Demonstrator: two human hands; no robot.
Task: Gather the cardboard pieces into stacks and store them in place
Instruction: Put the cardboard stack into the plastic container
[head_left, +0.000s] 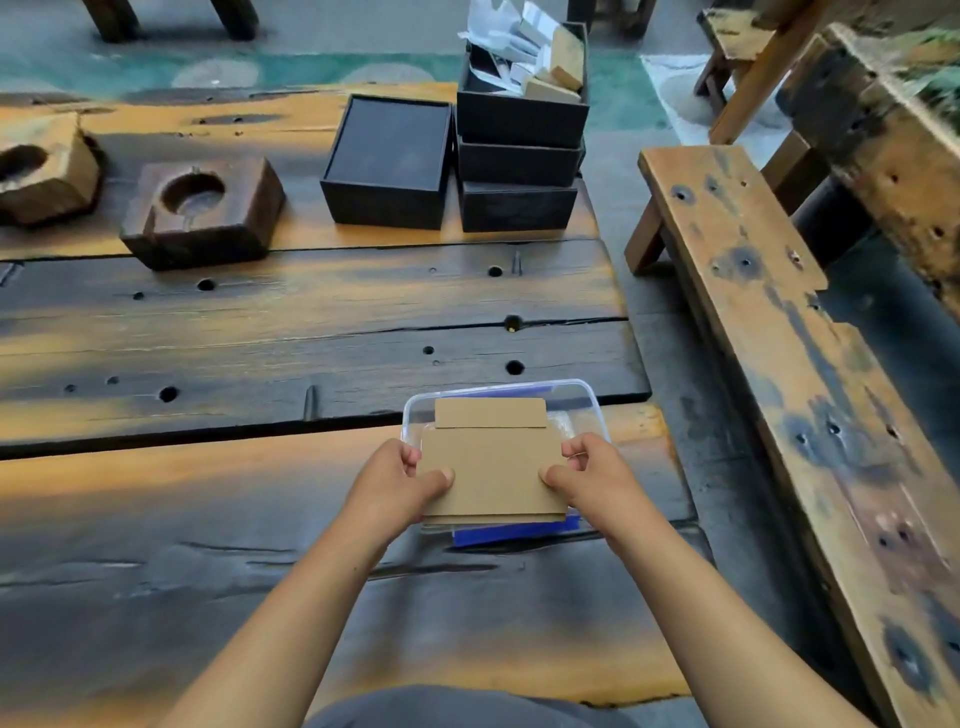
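A stack of flat brown cardboard pieces (493, 467) is held level over a clear plastic container (587, 395) with a blue lid edge (514, 532) beneath it, near the table's right side. My left hand (400, 478) grips the stack's left edge, thumb on top. My right hand (587, 473) grips the right edge the same way. A smaller flap of the top piece (491, 413) points away from me. Whether the stack rests in the container or hovers above it I cannot tell.
Black boxes stand at the far side: one open box (387, 166) and a pile of three (519, 161), the top one stuffed with paper and cardboard scraps (524, 52). Two wooden blocks with round hollows (202, 208) sit at far left. A wooden bench (779, 364) runs along the right.
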